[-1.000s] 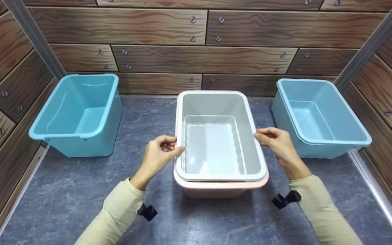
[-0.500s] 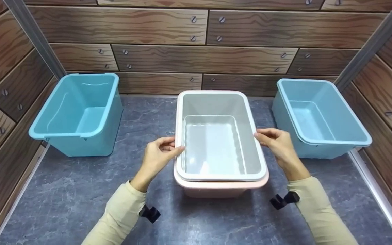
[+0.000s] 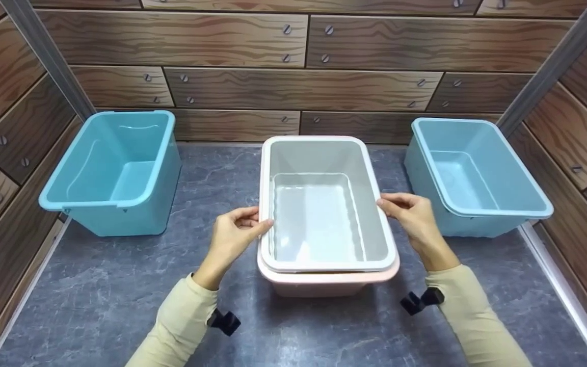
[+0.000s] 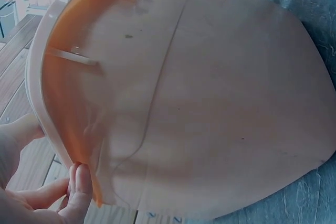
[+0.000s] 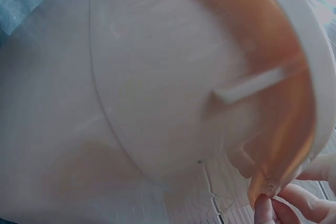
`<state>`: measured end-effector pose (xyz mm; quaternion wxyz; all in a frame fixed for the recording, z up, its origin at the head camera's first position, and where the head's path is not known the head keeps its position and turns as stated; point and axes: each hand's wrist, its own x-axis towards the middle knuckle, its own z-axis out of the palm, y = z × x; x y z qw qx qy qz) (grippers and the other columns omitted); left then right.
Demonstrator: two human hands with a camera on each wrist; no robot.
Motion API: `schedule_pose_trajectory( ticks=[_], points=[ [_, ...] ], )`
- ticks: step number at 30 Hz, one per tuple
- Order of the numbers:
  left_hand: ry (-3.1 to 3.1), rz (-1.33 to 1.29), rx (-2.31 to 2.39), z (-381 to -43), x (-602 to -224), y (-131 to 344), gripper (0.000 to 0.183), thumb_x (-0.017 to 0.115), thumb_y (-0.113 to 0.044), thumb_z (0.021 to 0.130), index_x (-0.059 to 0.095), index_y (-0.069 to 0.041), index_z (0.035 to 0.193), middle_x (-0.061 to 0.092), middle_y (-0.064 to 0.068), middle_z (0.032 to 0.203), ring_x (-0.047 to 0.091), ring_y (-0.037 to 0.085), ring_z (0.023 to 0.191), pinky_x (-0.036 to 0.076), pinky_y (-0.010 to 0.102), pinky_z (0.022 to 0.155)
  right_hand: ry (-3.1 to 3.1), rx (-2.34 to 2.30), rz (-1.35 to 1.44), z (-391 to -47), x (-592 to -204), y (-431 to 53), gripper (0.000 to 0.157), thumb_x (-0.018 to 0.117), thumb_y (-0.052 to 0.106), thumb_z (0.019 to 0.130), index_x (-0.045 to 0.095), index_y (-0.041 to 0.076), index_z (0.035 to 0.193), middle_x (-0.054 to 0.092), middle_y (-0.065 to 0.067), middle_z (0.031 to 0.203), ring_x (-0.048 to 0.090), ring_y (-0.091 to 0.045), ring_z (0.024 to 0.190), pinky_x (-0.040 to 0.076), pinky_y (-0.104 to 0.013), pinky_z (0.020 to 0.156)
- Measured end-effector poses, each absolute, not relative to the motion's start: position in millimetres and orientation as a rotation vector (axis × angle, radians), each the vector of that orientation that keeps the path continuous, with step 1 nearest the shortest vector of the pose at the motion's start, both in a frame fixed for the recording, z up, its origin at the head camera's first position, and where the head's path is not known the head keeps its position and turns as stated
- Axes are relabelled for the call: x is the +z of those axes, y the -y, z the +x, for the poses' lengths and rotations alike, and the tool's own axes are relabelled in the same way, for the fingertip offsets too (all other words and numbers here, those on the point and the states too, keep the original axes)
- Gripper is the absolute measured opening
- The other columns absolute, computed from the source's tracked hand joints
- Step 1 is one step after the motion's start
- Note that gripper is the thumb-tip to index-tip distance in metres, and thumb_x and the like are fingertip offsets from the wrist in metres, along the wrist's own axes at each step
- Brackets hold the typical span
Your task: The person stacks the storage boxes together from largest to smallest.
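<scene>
A white-rimmed grey plastic bin sits nested inside a pink bin in the middle of the head view. Its front rim stands slightly above the pink one. My left hand pinches the rim on the left side, thumb on top and fingers curled beneath. On the opposite side my right hand grips the rim in the same way. Both wrist views look at the outer wall of the pink bin, with fingertips under its lip. Inside the grey bin I see only its bare floor.
A turquoise bin stands at the back left. Another light blue bin, apparently a nested stack from its doubled rim, is at the back right. Wood-patterned walls enclose the dark marbled surface on three sides.
The head view has shifted slightly, so everything sits a little further left. Both hands keep their hold on the rim, and the bins stay in place.
</scene>
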<state>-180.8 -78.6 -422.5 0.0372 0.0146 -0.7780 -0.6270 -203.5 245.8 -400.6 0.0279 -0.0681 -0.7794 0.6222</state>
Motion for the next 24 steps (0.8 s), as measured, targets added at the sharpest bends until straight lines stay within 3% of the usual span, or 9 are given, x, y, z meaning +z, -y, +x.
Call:
schedule_pose_trajectory(
  ticks=[12,19,24],
  points=[
    [2.377,0.030,-1.958,-178,-422,86,0.041,0.076,-0.008,0.077,0.065,0.011,0.112,0.070,0.023,0.095,0.060,0.006,0.071,0.050,0.012,0.062,2.353,1.987,-0.209,-201,-404,-241,0.019,0.068,0.005,0.086,0.070,-0.004,0.102,0.068,0.019,0.071,0.064,0.001,0.068,0.057,-0.016,0.068],
    [2.408,0.035,-1.961,-179,-421,89,0.041,0.075,-0.009,0.080,0.064,0.008,0.115,0.068,0.019,0.098,0.060,0.007,0.076,0.050,0.013,0.064,2.300,2.047,-0.182,-200,-406,-243,0.023,0.067,0.006,0.088,0.068,-0.009,0.105,0.069,0.016,0.073,0.065,-0.002,0.068,0.058,-0.018,0.069],
    [2.386,0.011,-1.965,-178,-418,92,0.036,0.070,-0.008,0.083,0.065,0.006,0.116,0.066,0.017,0.099,0.058,0.007,0.079,0.049,0.013,0.064,2.264,2.083,-0.142,-201,-409,-246,0.012,0.066,0.005,0.088,0.071,-0.001,0.097,0.071,0.014,0.074,0.066,-0.002,0.068,0.058,-0.018,0.069]
  ],
)
